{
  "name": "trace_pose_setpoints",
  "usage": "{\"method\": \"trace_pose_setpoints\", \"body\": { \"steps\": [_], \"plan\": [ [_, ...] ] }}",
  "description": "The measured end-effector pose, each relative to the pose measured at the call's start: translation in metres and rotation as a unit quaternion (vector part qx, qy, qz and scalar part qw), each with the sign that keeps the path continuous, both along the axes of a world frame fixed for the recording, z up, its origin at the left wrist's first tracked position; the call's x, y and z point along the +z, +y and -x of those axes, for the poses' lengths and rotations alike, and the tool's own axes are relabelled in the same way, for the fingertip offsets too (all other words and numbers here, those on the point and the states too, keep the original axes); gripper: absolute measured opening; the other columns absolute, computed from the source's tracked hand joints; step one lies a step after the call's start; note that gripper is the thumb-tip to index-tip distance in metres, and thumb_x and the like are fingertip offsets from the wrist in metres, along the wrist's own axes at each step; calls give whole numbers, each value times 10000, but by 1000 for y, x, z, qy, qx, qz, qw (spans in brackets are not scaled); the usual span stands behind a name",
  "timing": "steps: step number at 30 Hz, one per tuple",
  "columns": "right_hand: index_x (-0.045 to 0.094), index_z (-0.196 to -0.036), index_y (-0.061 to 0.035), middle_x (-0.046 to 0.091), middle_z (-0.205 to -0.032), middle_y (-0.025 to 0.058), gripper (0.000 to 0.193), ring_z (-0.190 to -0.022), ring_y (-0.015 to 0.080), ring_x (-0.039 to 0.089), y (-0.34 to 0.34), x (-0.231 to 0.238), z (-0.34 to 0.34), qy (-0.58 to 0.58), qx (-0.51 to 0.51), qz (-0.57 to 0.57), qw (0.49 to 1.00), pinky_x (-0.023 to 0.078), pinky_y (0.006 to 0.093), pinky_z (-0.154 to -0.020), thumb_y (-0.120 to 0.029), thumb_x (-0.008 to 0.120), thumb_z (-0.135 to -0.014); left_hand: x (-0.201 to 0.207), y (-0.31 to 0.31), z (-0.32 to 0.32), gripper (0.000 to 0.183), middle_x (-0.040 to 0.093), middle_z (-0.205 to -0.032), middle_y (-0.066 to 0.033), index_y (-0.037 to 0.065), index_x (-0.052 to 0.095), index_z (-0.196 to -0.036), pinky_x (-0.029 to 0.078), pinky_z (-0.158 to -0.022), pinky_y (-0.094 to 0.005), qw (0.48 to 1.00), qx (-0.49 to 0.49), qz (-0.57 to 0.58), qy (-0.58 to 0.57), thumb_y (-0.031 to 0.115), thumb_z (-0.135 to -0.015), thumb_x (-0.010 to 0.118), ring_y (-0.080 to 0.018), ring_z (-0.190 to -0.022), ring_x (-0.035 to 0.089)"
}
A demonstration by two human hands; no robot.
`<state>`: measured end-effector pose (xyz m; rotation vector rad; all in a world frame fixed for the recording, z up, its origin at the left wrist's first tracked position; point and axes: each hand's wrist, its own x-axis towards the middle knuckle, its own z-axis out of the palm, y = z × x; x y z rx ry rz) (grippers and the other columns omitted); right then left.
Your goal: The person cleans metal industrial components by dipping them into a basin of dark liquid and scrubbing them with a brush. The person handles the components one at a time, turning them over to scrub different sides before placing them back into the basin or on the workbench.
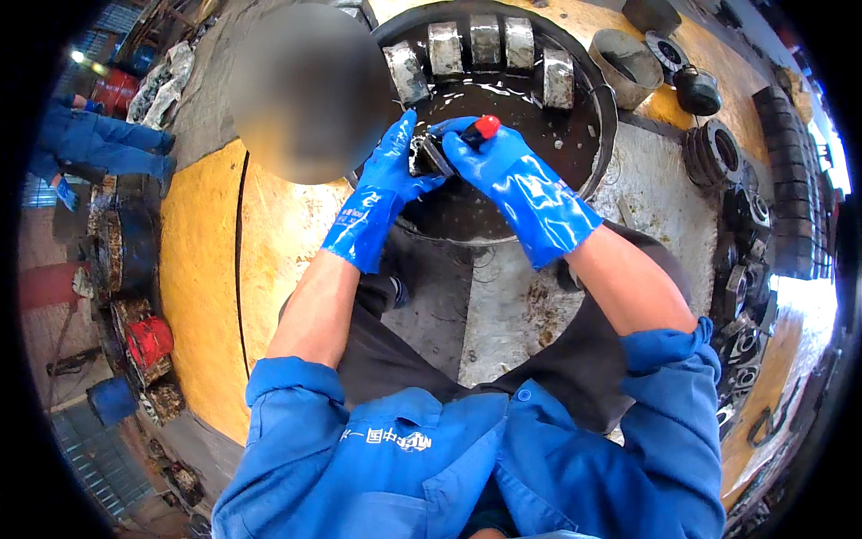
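Both my hands wear shiny blue rubber gloves and work over a large round basin [611,135] of dark, oily liquid. My left hand [386,175] is closed around a small dark metal part [419,160], held above the liquid. In my right hand [503,171] is a tool with a black handle and a red end [487,127]; its working end, close to the metal part, is mostly hidden, so its kind cannot be told. Several thick curved metal pieces [485,43] stand along the basin's far side, wet and greasy.
Right of the basin stand a grey metal bucket [626,67], a small black pot [698,90] and stacked metal rings [714,151]. More dark machine parts [741,287] line the right side. A yellow board [202,269] lies left. Another person [99,139] in blue stands far left.
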<state>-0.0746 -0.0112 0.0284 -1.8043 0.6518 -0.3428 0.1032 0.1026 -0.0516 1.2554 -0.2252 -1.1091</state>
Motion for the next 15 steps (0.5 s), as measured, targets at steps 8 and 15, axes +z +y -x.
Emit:
{"method": "trace_pose_setpoints", "body": {
  "steps": [8,15],
  "plan": [
    [740,-1185,-164,757,-1054,139,267,-987,260,741,-5,6,-4,-44,18,1,999,581,364,-893,-287,665,-960,55,-15,30,533,706,-1102,-119,301,526,-1453,564,-554,-454,990,54,-72,107,521,-980,637,-313,-760,699],
    [737,-1201,-163,764,-1008,145,284,-975,272,741,-42,-29,-10,-26,-53,7,998,572,373,-881,-309,626,-985,44,-21,26,565,654,-1257,-114,239,585,-1386,571,-643,-473,991,47,-98,77,561,-934,686,-319,-899,693]
  ]
}}
